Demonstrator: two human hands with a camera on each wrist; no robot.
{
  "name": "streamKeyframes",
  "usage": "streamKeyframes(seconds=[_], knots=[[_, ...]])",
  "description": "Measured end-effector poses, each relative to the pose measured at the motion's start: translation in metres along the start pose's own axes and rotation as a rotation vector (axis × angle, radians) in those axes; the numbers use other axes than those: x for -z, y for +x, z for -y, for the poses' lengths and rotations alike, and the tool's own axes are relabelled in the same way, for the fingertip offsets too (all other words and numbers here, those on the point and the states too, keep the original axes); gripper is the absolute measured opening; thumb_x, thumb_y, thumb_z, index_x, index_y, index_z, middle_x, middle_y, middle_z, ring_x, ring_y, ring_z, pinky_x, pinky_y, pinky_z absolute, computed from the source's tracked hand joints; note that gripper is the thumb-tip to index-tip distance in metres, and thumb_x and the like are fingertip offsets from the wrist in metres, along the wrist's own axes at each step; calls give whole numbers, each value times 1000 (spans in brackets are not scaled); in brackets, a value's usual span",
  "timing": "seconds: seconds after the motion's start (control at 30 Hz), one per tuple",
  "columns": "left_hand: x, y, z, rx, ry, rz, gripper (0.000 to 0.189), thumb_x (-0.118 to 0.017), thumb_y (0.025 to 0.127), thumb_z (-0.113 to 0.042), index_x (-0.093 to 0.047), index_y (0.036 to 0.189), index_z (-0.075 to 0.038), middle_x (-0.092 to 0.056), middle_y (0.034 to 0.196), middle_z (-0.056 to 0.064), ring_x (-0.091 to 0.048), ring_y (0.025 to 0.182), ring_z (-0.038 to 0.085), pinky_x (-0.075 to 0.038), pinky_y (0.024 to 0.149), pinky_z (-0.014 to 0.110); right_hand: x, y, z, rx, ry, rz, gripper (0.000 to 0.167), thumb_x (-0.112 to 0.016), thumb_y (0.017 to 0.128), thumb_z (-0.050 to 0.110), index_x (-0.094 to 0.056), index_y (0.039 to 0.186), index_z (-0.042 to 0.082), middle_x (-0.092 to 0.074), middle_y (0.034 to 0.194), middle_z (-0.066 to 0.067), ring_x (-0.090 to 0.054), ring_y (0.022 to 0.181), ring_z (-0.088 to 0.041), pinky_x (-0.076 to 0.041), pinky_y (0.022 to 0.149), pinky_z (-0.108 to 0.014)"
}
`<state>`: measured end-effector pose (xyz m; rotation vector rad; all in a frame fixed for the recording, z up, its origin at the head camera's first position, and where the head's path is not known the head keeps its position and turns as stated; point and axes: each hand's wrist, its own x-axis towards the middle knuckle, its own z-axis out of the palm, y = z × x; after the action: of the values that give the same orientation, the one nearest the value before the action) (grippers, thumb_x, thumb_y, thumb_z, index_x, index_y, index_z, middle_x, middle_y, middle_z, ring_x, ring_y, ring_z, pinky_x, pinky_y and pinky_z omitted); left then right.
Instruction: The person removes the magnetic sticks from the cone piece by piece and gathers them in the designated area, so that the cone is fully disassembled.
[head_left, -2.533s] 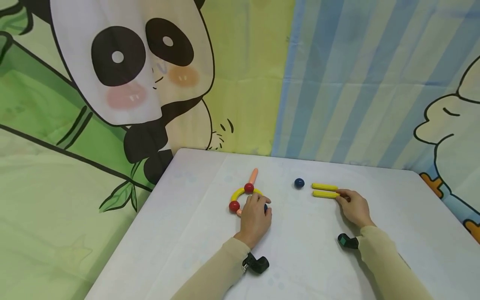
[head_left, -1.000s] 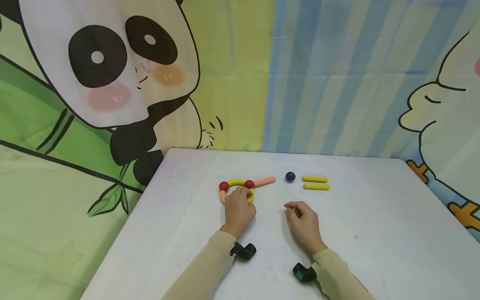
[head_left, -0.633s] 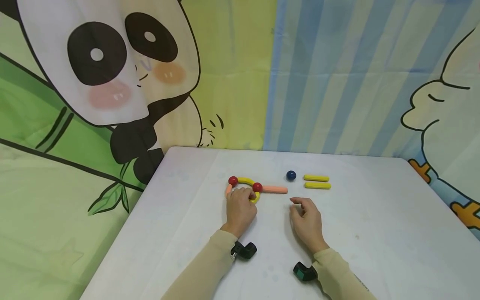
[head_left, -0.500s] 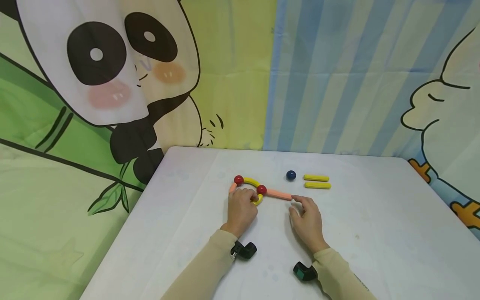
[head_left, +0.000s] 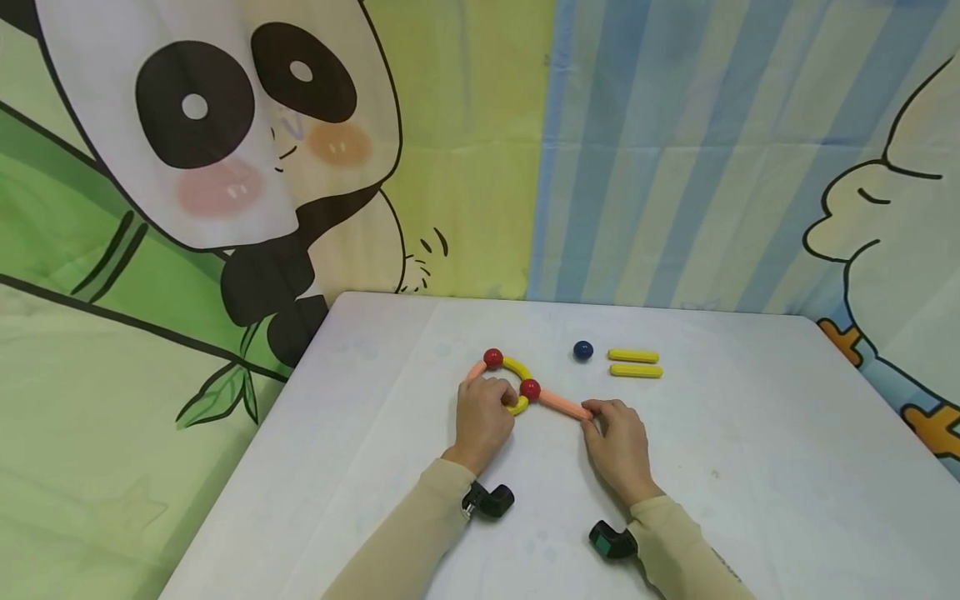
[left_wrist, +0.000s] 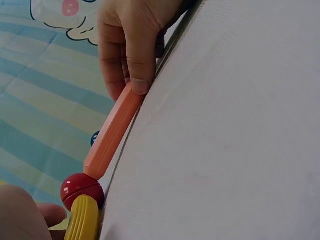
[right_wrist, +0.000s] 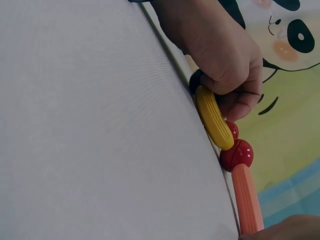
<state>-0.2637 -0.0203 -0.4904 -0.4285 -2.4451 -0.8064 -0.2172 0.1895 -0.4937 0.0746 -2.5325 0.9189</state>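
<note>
A ring of magnetic toy rods and balls lies on the table, partly under my left hand. It shows a red ball, a yellow curved rod, a second red ball and a pink curved piece. With curled fingers the left hand grips the ring's near side, beside a dark blue ball and another yellow curved rod. From the second red ball a straight pink rod sticks out. My right hand pinches its free end between thumb and fingers.
Farther back on the white table rest a loose dark blue ball and two straight yellow rods, one behind the other. A printed panda curtain hangs behind the table's far edge.
My right hand has left the yellow rods and come to the pink rod, now pinching its end. The ring has turned clockwise under my left hand, swinging the pink rod toward the right hand.
</note>
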Motion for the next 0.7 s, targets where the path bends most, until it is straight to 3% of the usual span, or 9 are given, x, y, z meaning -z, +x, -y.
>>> streamKeyframes(seconds=[0.2, 0.33, 0.53, 0.7], knots=[[1, 1, -1, -1, 21, -36, 25, -66, 70, 8, -66, 81, -14, -64, 77, -4, -57, 78, 17, -43, 89, 38, -1, -1, -1, 53, 23, 36, 19, -72, 87, 8, -71, 106, 8, -65, 99, -7, -58, 94, -28, -44, 83, -45], [1, 2, -1, -42, 6, -43, 26, -62, 74, 6, -68, 92, -11, -67, 88, -1, -61, 89, 19, -42, 92, 40, -2, -1, -1, 66, 51, 56, 18, -69, 90, 9, -68, 108, 9, -66, 101, -6, -59, 92, -22, -45, 80, -41], [0, 1, -3, -69, 61, -3, 20, -71, 84, -12, -71, 104, -11, -69, 99, 0, -63, 94, 21, -41, 96, 42, -2, 0, 2, 53, 106, 48, 18, -65, 93, 8, -67, 110, 9, -62, 88, -3, -48, 72, -16, -39, 65, -30], [-2, 0, -3, -65, 135, 38, 30, -77, 84, -27, -71, 111, -14, -70, 101, -1, -63, 96, 20, -37, 100, 44, -2, 0, 2, 54, 118, 37, 18, -64, 93, 5, -68, 109, 10, -60, 83, -1, -46, 69, -14, -37, 62, -27]])
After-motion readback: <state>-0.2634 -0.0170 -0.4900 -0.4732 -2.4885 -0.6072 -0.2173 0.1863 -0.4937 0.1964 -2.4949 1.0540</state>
